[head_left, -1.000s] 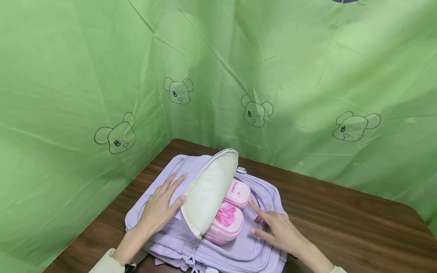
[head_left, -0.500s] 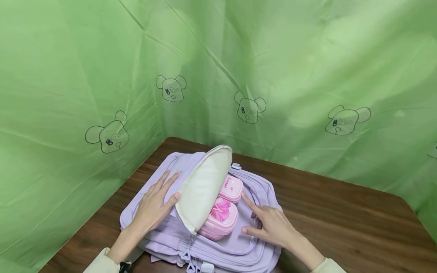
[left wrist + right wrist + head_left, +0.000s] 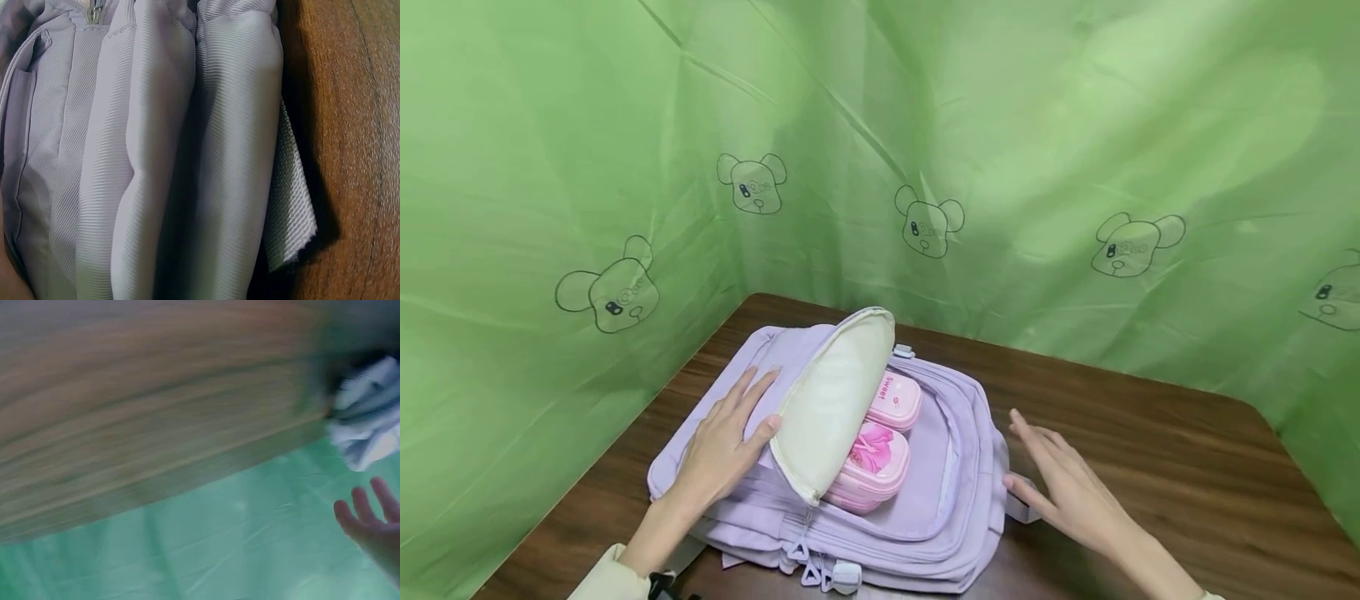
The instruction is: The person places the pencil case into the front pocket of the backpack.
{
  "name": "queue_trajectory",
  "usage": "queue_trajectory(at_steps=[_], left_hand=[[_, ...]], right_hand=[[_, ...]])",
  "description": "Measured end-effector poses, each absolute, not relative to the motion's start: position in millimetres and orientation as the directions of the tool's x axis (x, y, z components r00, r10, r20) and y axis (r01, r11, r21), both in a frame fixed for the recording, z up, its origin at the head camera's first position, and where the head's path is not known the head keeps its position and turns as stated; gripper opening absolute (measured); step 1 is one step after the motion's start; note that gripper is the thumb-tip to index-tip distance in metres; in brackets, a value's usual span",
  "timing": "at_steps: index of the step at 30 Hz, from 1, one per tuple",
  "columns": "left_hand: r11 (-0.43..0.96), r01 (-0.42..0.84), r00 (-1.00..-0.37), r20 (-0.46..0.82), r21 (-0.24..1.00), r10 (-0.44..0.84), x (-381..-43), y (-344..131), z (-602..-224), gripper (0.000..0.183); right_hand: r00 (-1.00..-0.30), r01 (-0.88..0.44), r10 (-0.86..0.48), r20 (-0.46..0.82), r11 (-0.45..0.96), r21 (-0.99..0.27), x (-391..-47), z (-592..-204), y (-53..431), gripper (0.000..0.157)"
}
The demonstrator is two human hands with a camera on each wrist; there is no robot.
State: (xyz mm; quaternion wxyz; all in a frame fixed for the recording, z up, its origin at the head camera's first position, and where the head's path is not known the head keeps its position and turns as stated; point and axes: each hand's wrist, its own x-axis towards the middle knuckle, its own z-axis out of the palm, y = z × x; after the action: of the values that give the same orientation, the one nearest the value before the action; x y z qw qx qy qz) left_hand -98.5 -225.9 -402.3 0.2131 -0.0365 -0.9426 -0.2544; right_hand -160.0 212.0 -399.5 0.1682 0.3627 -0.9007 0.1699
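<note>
A lavender backpack [image 3: 917, 533] lies on the table, its front pocket flap [image 3: 831, 400] folded back so the cream lining shows. Two pink zip cases sit in the pocket, partly covered by the flap: one marked "Sweet" [image 3: 897, 402], the other with a pink flower print [image 3: 880, 467]. My left hand [image 3: 718, 450] rests on the backpack left of the flap, fingers spread. To the right of the backpack, my right hand [image 3: 1071, 492] is held with its fingers extended and nothing in it. The right wrist view shows those fingertips [image 3: 359, 503] apart from the blurred bag.
The brown wooden table [image 3: 1120, 425] extends to the right of the backpack. Green curtains [image 3: 1015, 150] with bear-head outlines hang along its back and left edges. Zipper pulls [image 3: 808, 567] dangle at the bag's near side, and a strap [image 3: 1022, 504] sticks out at the right.
My right hand has left the "Sweet" case and moved right, off the backpack, its fingers straightening. My left hand stays on the bag. The whole head view has shifted slightly.
</note>
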Motion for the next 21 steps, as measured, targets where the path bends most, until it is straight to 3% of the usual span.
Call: queue_trajectory(at_steps=[13,21], left_hand=[[0.823,0.181,-0.914,0.402,0.539,-0.062,-100.3,-229.7,-402.7,0.059],[0.744,0.215,-0.926,0.373,0.633,-0.050,-92.7,-220.3,-384.7,0.057]], right_hand=[[-0.917,-0.386,-0.362,0.167,0.911,-0.148,-155.2,-425.4,255.5,0.095],[-0.966,-0.245,-0.256,-0.032,0.949,-0.200,-152.6,-441.2,265.5,0.093]])
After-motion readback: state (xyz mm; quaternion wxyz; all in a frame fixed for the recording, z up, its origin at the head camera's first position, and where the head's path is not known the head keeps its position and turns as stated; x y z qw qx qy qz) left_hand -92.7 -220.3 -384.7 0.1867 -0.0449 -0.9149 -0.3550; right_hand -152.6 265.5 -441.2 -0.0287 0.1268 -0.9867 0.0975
